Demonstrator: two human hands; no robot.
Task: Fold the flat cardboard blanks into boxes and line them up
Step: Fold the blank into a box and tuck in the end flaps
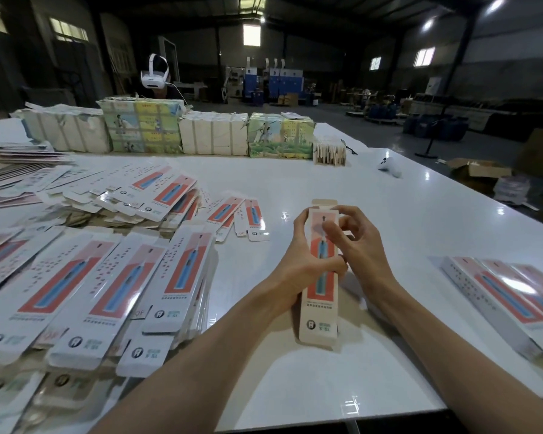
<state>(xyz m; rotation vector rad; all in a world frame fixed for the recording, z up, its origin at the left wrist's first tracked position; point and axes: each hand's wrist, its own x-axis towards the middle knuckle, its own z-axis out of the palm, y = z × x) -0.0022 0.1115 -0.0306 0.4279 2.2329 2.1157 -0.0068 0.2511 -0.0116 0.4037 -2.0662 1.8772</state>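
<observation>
A half-folded box (pixel 319 308) is held over the white surface (pixel 389 189), its top flap open. The left hand (pixel 301 264) grips its left edge and the right hand (pixel 355 242) pinches its right side. Flat blanks (pixel 107 292) lie to the left, finished boxes (pixel 508 296) to the right.

Landmark: the box (pixel 318 277), mid-surface (pixel 326 177). Left of it, flat blanks (pixel 91 292) lie stacked; behind-left, a loose heap of blanks (pixel 157 195). Right of it, finished boxes (pixel 514 296) lie side by side. Far behind it, bundled packs (pixel 170 130) stand in a row; behind-right, a small device (pixel 389 167).
</observation>
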